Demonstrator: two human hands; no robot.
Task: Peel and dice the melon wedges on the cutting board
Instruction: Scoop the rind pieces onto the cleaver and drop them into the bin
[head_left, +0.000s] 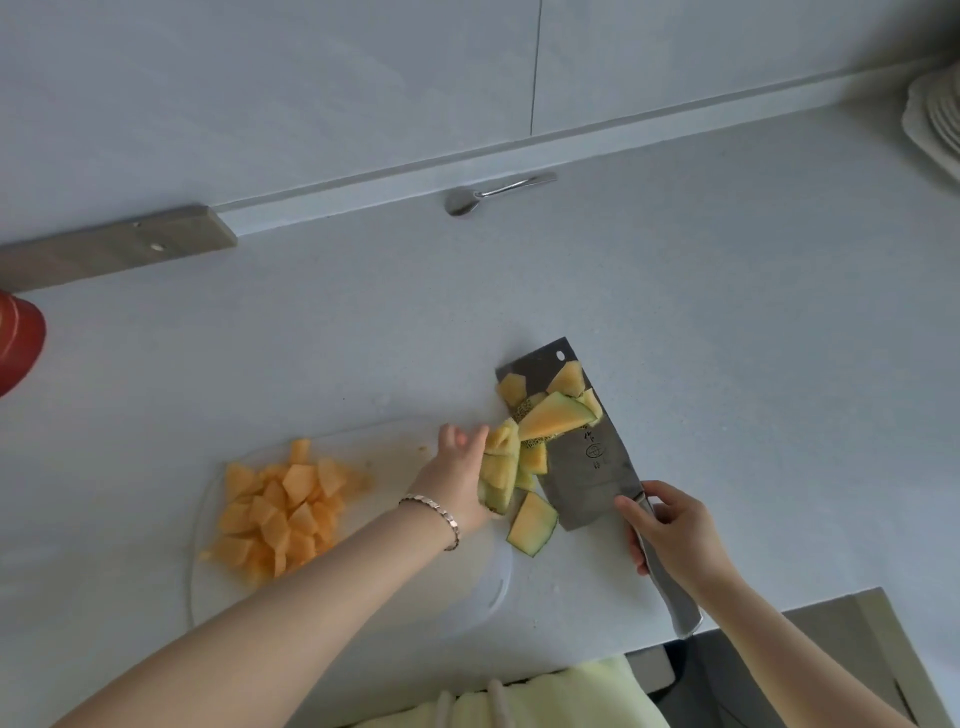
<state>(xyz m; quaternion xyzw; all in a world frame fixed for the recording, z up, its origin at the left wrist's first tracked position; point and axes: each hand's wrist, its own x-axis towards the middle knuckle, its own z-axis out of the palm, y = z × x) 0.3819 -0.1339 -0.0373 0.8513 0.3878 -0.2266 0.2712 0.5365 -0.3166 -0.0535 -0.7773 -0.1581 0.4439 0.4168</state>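
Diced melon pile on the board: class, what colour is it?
The diced melon pile is pale orange, clearest in the head view.

My home kitchen, seen from where I stand at the counter.

I am at a pale, speckled countertop (727, 312) that runs back to a smooth light wall (311, 78) with a raised ledge along its foot. A metal spoon (488, 193) lies by that far edge, and what looks like a stack of white plates (935, 124) sits in the far right corner. A red container (18, 343) pokes in at the left edge. Near the front edge lies a clear cutting board (395, 457) with a heap of orange melon cubes (280, 509). Just beside it, my right hand (675, 530) holds a broad cleaver (597, 467) with green-skinned melon rinds (556, 415) on its blade.
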